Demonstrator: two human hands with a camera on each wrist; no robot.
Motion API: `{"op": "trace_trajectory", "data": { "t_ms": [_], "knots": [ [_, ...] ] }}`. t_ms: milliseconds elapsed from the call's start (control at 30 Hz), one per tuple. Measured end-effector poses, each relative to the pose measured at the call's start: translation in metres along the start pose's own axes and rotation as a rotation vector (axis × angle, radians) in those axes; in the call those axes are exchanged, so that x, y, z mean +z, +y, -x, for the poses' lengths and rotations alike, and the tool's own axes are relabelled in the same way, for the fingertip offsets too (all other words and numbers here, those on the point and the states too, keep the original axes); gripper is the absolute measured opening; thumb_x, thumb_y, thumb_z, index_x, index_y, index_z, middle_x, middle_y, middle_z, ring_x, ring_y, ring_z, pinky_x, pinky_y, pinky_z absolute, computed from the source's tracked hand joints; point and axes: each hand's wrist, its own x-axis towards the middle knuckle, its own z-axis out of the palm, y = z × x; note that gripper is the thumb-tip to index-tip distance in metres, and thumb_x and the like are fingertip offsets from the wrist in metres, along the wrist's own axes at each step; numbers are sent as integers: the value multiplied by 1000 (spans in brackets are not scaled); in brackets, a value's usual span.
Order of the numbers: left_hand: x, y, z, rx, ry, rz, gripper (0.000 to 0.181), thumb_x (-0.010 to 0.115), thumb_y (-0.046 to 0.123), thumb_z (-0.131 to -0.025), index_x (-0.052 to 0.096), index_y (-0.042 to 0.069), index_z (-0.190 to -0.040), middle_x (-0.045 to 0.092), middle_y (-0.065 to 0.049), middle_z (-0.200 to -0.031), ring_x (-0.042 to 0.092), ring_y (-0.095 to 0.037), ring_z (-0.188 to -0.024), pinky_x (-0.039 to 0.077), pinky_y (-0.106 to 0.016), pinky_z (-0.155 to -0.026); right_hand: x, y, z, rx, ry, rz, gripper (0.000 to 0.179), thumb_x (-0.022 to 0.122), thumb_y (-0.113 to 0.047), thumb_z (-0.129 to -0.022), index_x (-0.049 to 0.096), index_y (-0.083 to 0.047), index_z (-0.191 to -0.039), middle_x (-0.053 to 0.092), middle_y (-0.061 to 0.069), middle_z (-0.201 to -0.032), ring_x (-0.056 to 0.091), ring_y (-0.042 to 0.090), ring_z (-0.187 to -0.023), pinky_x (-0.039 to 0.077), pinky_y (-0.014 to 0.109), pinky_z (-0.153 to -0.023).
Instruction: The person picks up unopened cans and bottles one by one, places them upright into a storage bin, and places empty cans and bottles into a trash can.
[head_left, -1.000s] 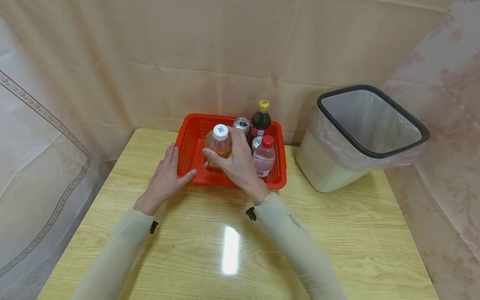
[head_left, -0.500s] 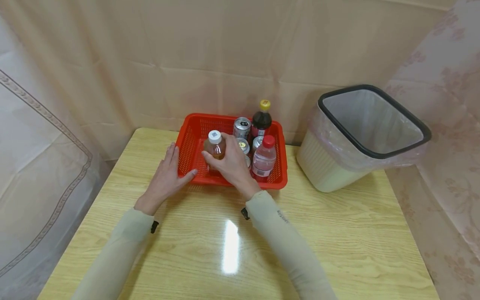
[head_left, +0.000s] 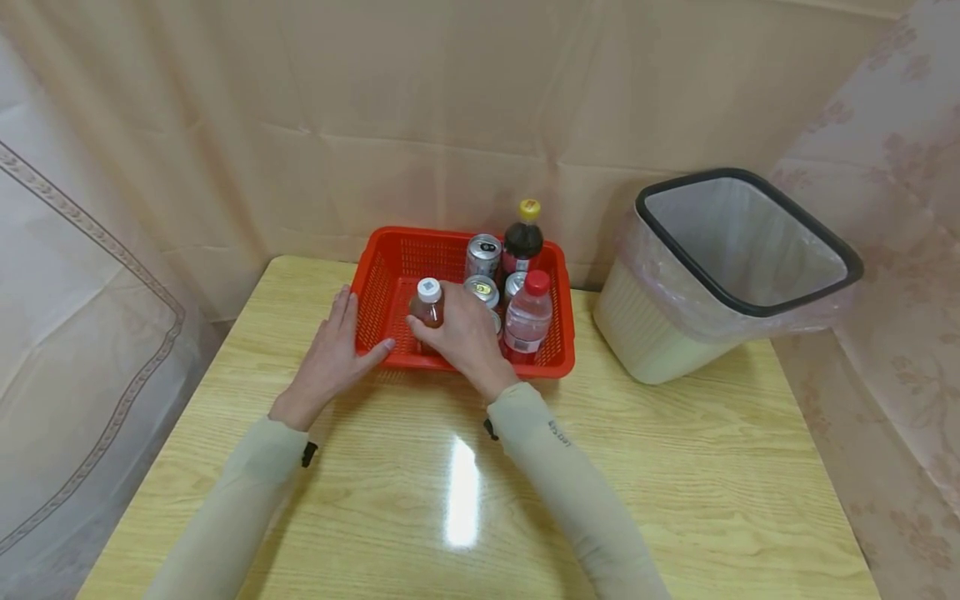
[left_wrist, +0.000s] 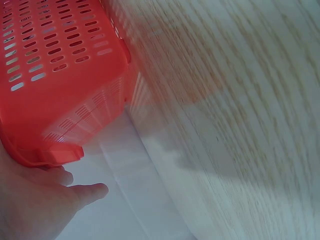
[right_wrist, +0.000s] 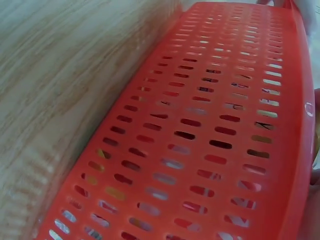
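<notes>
In the head view, a red perforated plastic basket (head_left: pixel 401 360) stands on the table. My right hand (head_left: pixel 471 333) reaches over its front rim and grips a small bottle of amber drink (head_left: pixel 427 310) with a white cap, low inside the basket; its lower part is hidden. My left hand (head_left: pixel 333 354) rests against the basket's front left corner, fingers straight along the side and thumb at the front rim. The left wrist view shows those fingertips close under the rim of the basket (left_wrist: pixel 60 107). Basket wall (right_wrist: pixel 280 210) fills most of the right wrist view.
Right of the held bottle, the basket holds a red-capped pink bottle (head_left: pixel 528 317), a yellow-capped dark bottle (head_left: pixel 522 242) and several cans, including a silver one (head_left: pixel 483 254). A cream bin (head_left: pixel 648 333) with a black rim and clear liner stands at the right. A curtain (head_left: pixel 337 125) hangs behind.
My right hand has lowered the amber bottle deeper into the basket, slightly toward me, uncovering cans behind it. The left hand stays at the basket's corner.
</notes>
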Motion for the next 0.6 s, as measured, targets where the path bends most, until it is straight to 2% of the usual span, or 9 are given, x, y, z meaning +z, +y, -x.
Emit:
{"op": "trace_trajectory", "data": {
  "t_ms": [167,367,467,600],
  "knots": [
    [0,1,0,-3,2,-5,109,56,64,-97,4,-6,-163,-3,-21,-172,9,-46,-156,18,-68,-120,-3,0,-1,27,-3,61,49,74,-50,-90,63,-12,-118,67,1,-105,64,20,-93,57,36,-85],
    [0,0,1,-5,-1,-13,110,56,65,-97,4,-5,-163,-3,-21,-172,9,-47,-155,20,-69,-119,-3,2,1,5,-13,63,57,76,-52,-89,58,-13,-126,67,1,-112,63,20,-99,56,36,-92],
    [0,0,1,-6,-1,-14,110,56,65,-96,4,-5,-163,-3,-21,-172,10,-48,-155,20,-69,-119,-4,4,2,3,-7,22,67,78,-53,-88,54,-11,-134,65,4,-121,63,22,-108,54,37,-99],
    [0,0,1,-5,-1,-17,110,57,64,-97,4,-6,-163,-3,-21,-172,11,-48,-155,20,-69,-118,-6,4,5,39,-17,-25,89,76,-56,-89,41,-5,-153,57,11,-145,57,27,-128,46,42,-112]
  ]
}}
